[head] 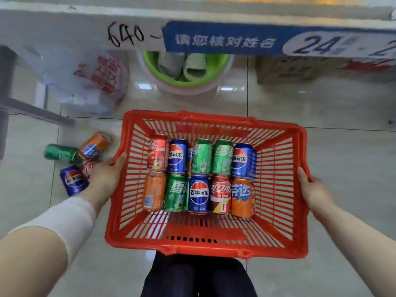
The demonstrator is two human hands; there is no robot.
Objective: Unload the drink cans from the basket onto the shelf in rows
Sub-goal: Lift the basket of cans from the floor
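My left hand (107,174) and right hand (310,189) each curl round a side rim of the red basket (205,247). The drink cans (199,194) lie inside in two rows, below the shelf (85,24). Any tilt could roll them out towards the loose cans (72,181) on the floor at left.

It looks like a small shop or parcel pick-up point. A white shelf (85,20) carries a blue label strip (225,40) printed 24, beside a handwritten 640 (126,36). A red shopping basket (301,146) holds drink cans (199,174). A cardboard box (285,70) sits on glossy floor tiles (342,108).
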